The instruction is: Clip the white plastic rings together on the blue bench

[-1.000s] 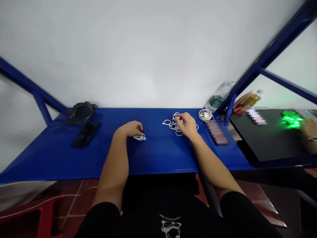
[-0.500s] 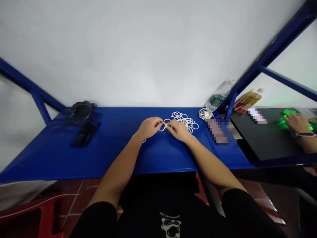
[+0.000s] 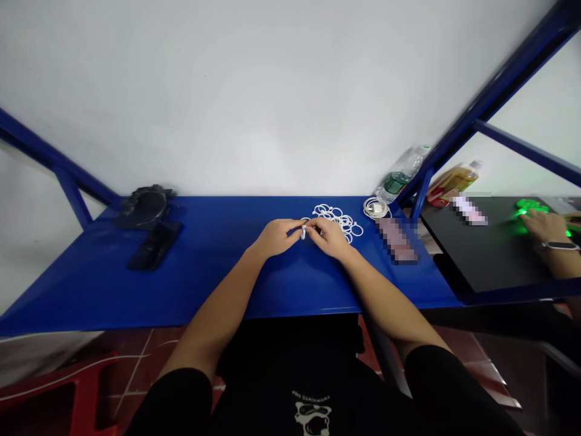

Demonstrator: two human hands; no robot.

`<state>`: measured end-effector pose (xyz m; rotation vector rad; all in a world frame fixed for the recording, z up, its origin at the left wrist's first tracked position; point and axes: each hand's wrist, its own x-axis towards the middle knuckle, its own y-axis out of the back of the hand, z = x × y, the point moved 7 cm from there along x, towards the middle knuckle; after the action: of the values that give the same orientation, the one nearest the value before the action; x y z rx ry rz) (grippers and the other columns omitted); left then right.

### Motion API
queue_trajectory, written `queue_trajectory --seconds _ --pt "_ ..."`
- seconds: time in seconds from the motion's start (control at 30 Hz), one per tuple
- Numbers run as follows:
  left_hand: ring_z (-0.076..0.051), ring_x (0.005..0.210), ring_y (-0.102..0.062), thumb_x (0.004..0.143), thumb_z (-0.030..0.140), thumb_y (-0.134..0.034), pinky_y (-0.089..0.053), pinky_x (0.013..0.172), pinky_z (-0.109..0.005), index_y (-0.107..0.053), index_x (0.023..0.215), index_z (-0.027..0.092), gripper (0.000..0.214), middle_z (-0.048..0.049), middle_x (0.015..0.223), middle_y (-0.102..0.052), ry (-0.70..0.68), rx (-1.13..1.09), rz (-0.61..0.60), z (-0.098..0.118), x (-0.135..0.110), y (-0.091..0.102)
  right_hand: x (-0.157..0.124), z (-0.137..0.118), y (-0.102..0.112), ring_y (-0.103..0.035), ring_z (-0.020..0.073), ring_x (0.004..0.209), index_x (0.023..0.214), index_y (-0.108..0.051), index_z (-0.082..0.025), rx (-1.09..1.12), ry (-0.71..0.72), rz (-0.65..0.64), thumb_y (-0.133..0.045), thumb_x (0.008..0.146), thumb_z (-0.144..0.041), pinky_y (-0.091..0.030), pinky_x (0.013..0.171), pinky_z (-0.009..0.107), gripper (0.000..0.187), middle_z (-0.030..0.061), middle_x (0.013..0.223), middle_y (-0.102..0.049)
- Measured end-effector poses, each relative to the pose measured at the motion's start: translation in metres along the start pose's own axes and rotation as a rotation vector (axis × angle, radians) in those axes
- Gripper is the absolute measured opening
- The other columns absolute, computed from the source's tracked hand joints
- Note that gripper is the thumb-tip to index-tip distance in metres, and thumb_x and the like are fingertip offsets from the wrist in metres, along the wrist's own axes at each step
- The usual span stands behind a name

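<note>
My left hand [image 3: 275, 237] and my right hand [image 3: 330, 236] meet at the middle of the blue table [image 3: 227, 284]. Both pinch one small white ring [image 3: 303, 232] between their fingertips, just above the table. A pile of several white rings [image 3: 338, 218] lies right behind my right hand, touching nothing else.
A black phone [image 3: 154, 244] and a dark crumpled object [image 3: 145, 206] lie at the far left. A coiled white cable [image 3: 376, 209], a clear bottle [image 3: 402, 175] and a blurred flat object [image 3: 398, 240] sit at the right. Another person's hand [image 3: 547, 227] rests on the neighbouring black table by a green light.
My left hand left the small ring bundle at centre-left and moved right to meet my right hand. My right hand drew a ring out of the pile; both now pinch it.
</note>
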<state>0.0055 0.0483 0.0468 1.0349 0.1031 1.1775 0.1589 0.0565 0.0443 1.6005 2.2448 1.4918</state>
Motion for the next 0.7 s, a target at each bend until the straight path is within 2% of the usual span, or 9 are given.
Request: queue_trajectory --seconds 0.1,0.33,0.43,0.5,0.57,0.63,0.7 --pt "-0.021 0.105 -0.075 0.102 0.037 -0.058 -0.055 0.095 -0.032 -0.079 0.117 0.025 0.028 -0.0047 0.117 -0.08 -0.039 -0.045 0.0 0.002 0.001 0.001 0.0 0.001 0.002 -0.067 0.02 0.079 0.101 -0.07 -0.021 0.013 0.003 0.005 -0.051 0.106 -0.037 -0.049 0.074 0.032 0.025 0.0059 0.089 -0.074" --pt "-0.019 0.091 -0.077 0.103 0.04 -0.058 -0.056 0.083 -0.029 -0.082 0.102 0.024 0.029 -0.003 0.102 -0.082 -0.028 -0.152 -0.006 0.002 0.003 0.0 0.004 -0.007 -0.001 -0.064 0.0195 0.079 0.098 -0.066 -0.022 0.089 0.086 -0.009 -0.043 0.109 -0.043 -0.05 0.075 0.033 0.033 0.006 0.088 -0.071" --pt "-0.02 0.097 -0.077 0.103 0.042 -0.059 -0.057 0.089 -0.031 -0.082 0.106 0.024 0.03 -0.0038 0.107 -0.082 -0.001 -0.184 0.023 0.003 0.005 0.001 0.006 -0.01 0.007 -0.063 0.0189 0.077 0.097 -0.066 -0.022 0.106 0.075 0.012 -0.044 0.109 -0.043 -0.05 0.073 0.032 0.033 0.0051 0.085 -0.07" --pt "-0.022 0.106 -0.075 0.1 0.044 -0.062 -0.056 0.098 -0.035 -0.08 0.116 0.025 0.031 -0.0053 0.116 -0.08 0.029 -0.147 0.048 0.001 0.005 0.008 0.006 -0.009 0.021 -0.064 0.019 0.076 0.097 -0.067 -0.022 0.083 0.043 0.072 -0.045 0.108 -0.043 -0.049 0.073 0.032 0.032 0.0048 0.085 -0.071" --pt "-0.024 0.107 -0.073 0.095 0.046 -0.069 -0.055 0.101 -0.039 -0.078 0.121 0.025 0.035 -0.0066 0.12 -0.078 0.1 -0.061 0.035 -0.009 0.002 0.022 0.004 -0.004 0.045 -0.065 0.0198 0.079 0.098 -0.068 -0.022 0.008 -0.003 0.194 -0.047 0.106 -0.041 -0.049 0.075 0.033 0.03 0.0056 0.088 -0.072" --pt "-0.023 0.095 -0.073 0.087 0.047 -0.076 -0.057 0.093 -0.039 -0.08 0.112 0.024 0.034 -0.0066 0.109 -0.079 0.238 0.027 -0.039 -0.029 -0.007 0.039 0.0 0.005 0.071 -0.064 0.02 0.076 0.096 -0.069 -0.022 -0.091 -0.063 0.336 -0.05 0.104 -0.041 -0.049 0.074 0.033 0.028 0.0054 0.085 -0.072" --pt "-0.022 0.087 -0.072 0.077 0.047 -0.083 -0.057 0.083 -0.035 -0.08 0.103 0.023 0.035 -0.0056 0.101 -0.079 0.402 0.03 -0.146 -0.055 -0.022 0.054 -0.002 0.017 0.086 -0.064 0.0195 0.073 0.093 -0.069 -0.021 -0.159 -0.131 0.37 -0.053 0.103 -0.04 -0.047 0.07 0.032 0.026 0.0049 0.084 -0.072"
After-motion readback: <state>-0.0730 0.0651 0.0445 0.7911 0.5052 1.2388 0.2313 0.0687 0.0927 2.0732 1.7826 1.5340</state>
